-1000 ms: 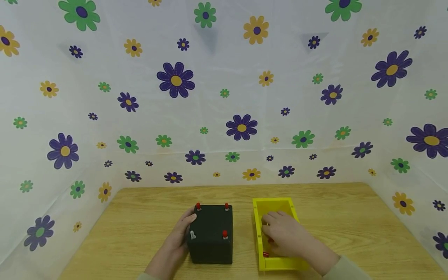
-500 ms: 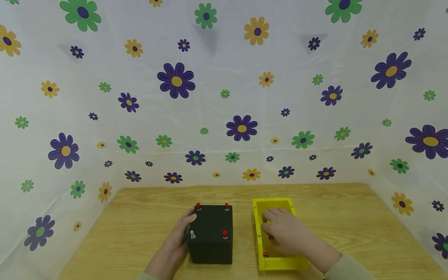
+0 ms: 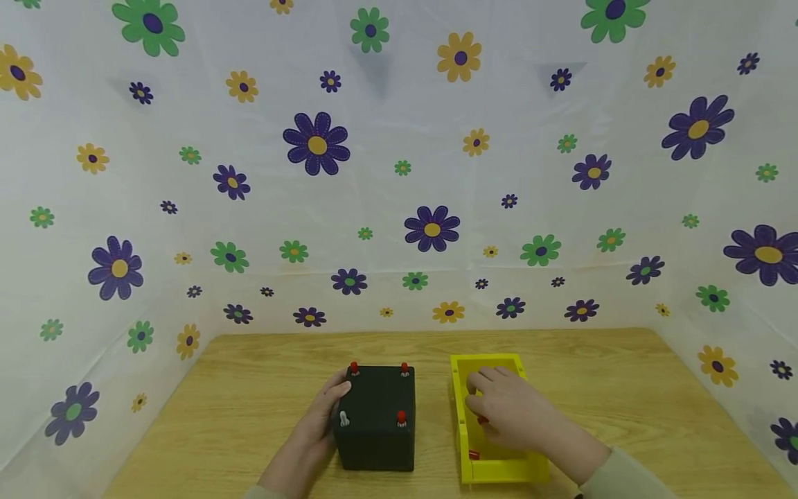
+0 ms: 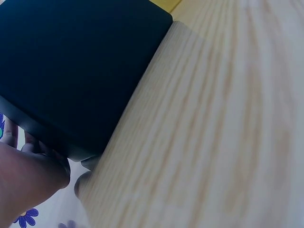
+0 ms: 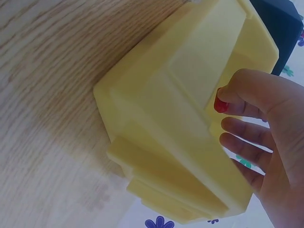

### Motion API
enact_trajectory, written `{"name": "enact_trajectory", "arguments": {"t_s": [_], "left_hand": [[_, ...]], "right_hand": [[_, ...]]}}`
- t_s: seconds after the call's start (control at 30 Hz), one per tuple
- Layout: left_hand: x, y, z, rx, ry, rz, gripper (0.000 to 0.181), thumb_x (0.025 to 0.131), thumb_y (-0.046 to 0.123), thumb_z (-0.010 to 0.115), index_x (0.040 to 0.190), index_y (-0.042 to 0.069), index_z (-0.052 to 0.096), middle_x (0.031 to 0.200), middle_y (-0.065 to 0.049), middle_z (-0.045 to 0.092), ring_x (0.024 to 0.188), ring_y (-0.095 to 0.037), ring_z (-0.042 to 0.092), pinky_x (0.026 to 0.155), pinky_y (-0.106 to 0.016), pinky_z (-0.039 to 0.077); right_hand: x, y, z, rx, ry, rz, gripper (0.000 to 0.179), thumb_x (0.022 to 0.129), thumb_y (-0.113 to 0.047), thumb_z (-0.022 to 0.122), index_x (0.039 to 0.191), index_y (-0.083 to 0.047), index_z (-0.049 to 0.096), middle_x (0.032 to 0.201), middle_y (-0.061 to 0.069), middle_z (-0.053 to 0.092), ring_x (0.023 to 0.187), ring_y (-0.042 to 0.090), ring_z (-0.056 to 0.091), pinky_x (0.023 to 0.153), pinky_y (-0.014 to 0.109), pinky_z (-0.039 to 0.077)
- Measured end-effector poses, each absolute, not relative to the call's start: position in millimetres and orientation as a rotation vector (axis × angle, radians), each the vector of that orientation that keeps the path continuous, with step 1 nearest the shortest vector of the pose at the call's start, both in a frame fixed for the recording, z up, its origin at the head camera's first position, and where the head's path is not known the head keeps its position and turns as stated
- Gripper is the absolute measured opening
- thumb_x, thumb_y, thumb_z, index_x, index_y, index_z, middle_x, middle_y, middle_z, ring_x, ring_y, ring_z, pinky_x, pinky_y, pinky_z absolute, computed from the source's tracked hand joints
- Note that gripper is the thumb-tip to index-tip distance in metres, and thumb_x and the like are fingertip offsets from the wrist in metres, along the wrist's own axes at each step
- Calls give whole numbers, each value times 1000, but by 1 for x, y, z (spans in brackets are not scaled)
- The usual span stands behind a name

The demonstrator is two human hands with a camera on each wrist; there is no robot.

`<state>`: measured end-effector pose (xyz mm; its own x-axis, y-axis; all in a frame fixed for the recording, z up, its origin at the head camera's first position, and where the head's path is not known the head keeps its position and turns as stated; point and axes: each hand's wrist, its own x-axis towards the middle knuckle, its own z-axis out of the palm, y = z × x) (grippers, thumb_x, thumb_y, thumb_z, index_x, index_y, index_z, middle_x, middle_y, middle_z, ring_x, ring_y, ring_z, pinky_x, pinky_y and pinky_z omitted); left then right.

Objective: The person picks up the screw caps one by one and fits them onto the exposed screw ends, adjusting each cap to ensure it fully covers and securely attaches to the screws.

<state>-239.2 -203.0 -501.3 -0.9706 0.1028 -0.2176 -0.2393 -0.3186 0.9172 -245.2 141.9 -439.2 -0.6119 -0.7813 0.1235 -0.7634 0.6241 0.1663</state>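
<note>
A black box (image 3: pixel 377 398) stands on the wooden table. Red caps sit on three of its top corner posts, such as the front right cap (image 3: pixel 402 417); at the front left is a bare silver post (image 3: pixel 343 418). My left hand (image 3: pixel 319 419) grips the box's left side, thumb at the top edge. Inside the yellow bin (image 3: pixel 505 473), my right hand (image 3: pixel 508 409) pinches a small red cap (image 5: pixel 221 101) between thumb and finger, its other fingers loosely curled. Another red piece (image 3: pixel 474 455) lies near the bin's front left corner.
The bin stands just right of the box, with a narrow strip of wooden table (image 3: pixel 433 430) between them. A white sheet (image 3: pixel 386 194) printed with flowers rises behind the table and along both sides.
My right hand has lifted slightly within the bin, and the red cap at its fingertips shows a little more. My left hand and the box have stayed put.
</note>
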Motion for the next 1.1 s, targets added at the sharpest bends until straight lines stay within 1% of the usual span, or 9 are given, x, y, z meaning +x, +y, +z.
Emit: {"name": "enact_trajectory", "arguments": {"t_s": [0.13,0.23,0.33,0.53,0.63,0.8,0.87,0.97,1.1], "left_hand": [[-240,-203,-502,-181,1704,2382,71,102,27,54,166,11,27,132,11,65,116,-3,62,97,-22,53],[-240,-202,-502,-181,1708,2383,72,102,27,54,166,11,26,132,12,65,117,-4,61,98,-22,53],[-241,-202,-501,-184,1717,2382,71,102,27,54,166,11,28,132,11,65,118,-4,61,98,-22,53],[-241,-201,-500,-187,1736,2365,71,102,29,55,165,11,29,139,7,62,117,-4,60,98,-23,52],[-241,-201,-500,-174,1714,2369,70,102,28,55,165,11,29,135,10,65,117,-4,61,98,-23,53],[-240,-202,-499,-145,1656,2392,59,103,26,55,158,14,38,124,14,68,117,-6,64,99,-25,54],[-240,-202,-499,-144,1653,2392,57,103,26,55,156,14,39,123,14,69,117,-6,64,99,-25,54],[-240,-202,-500,-145,1661,2393,58,103,26,56,157,14,38,124,14,68,116,-6,64,99,-25,54],[-238,-203,-501,-146,1682,2396,64,105,26,53,163,12,31,131,12,65,118,-5,62,99,-24,53]], "right_hand": [[-246,142,-439,1280,-2632,-161,16,87,-27,85,91,-23,70,110,-2,66,94,15,52,85,33,48],[-246,142,-438,1274,-2614,-181,17,86,-27,85,91,-24,70,110,-2,67,94,16,53,87,33,49],[-246,142,-436,1270,-2609,-190,17,86,-28,85,92,-23,70,112,-1,67,96,17,54,89,34,51],[-244,141,-430,1266,-2632,-190,18,86,-28,86,98,-21,74,115,1,69,102,19,59,95,37,54],[-244,141,-428,1265,-2643,-197,18,87,-28,85,101,-21,75,117,1,69,105,20,60,98,38,54],[-244,141,-426,1266,-2640,-202,18,88,-28,84,102,-21,75,119,2,69,108,21,62,101,40,55],[-244,141,-425,1268,-2629,-200,18,88,-27,84,102,-21,75,119,2,69,109,22,62,101,41,55],[-244,141,-423,1274,-2602,-197,17,88,-26,83,102,-20,75,119,2,70,108,22,62,99,40,55],[-244,138,-420,1284,-2560,-222,17,88,-27,82,103,-21,75,118,1,71,107,21,63,97,39,55]]}}
